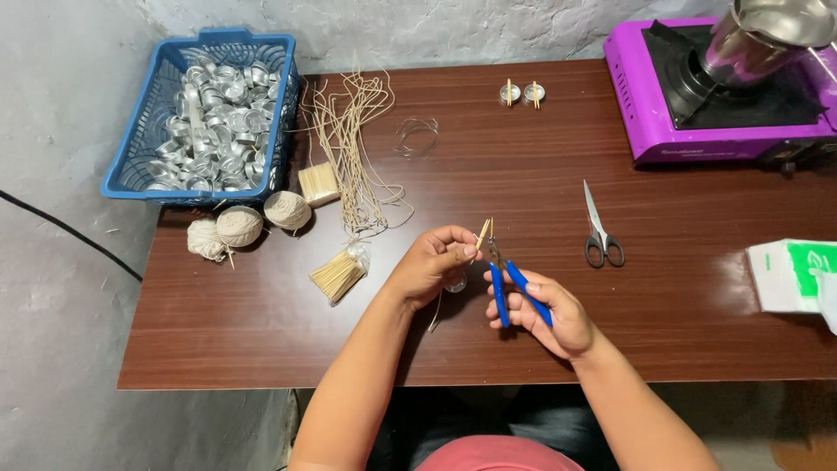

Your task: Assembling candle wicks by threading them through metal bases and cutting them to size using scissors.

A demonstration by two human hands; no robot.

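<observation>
Left hand (433, 262) pinches thin wooden sticks (482, 233); at its 3 o'clock, right hand (545, 307) closes around blue-handled pliers (510, 283), tips touching sticks; scissors (599, 228) further toward 3 o'clock.

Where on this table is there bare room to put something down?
Bare wood lies between the scissors and the stove, and along the near-left edge below the stick bundle. The far-left corner is crowded: basket, wicks, twine balls.

arms: bare, no sleeves | top: pink-red | legs: dark trousers | wrists: no jewellery
</observation>
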